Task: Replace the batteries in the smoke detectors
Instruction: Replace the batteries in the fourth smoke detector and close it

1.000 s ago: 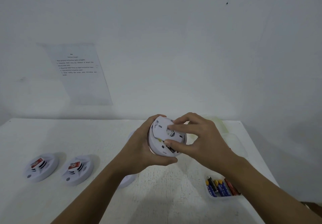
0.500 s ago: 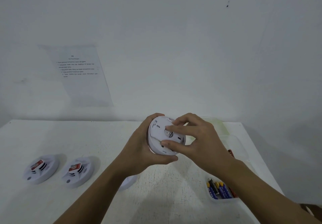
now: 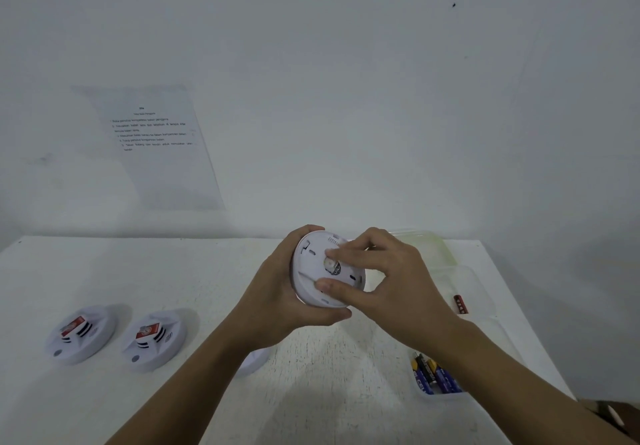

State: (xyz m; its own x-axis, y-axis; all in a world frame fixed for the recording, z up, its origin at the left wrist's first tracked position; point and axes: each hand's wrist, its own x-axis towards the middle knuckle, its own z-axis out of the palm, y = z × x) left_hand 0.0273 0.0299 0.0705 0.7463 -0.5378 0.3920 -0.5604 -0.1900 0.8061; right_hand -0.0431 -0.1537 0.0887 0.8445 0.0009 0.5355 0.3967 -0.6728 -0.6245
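Observation:
A round white smoke detector [image 3: 313, 271] is held above the table with its back side facing me. My left hand [image 3: 277, 292] grips its left rim and underside. My right hand [image 3: 384, 278] grips the back plate, forefinger on the middle and thumb on the lower edge. Two more white detectors [image 3: 81, 334] [image 3: 154, 339] lie face up at the left, each with a red label. A clear tray [image 3: 438, 398] at the right front holds several blue and black batteries [image 3: 434, 375]. A red battery [image 3: 460, 304] lies in another clear tray.
A white disc [image 3: 254, 361] lies on the table under my left forearm. Clear plastic trays [image 3: 476, 278] and a yellowish lid [image 3: 429, 245] stand at the back right of the white table [image 3: 173, 271]. A printed sheet [image 3: 156, 143] hangs on the wall.
The back plate has closed down over the detector, hiding the yellow and battery parts seen at its lower edge earlier. Both hands stay on the detector.

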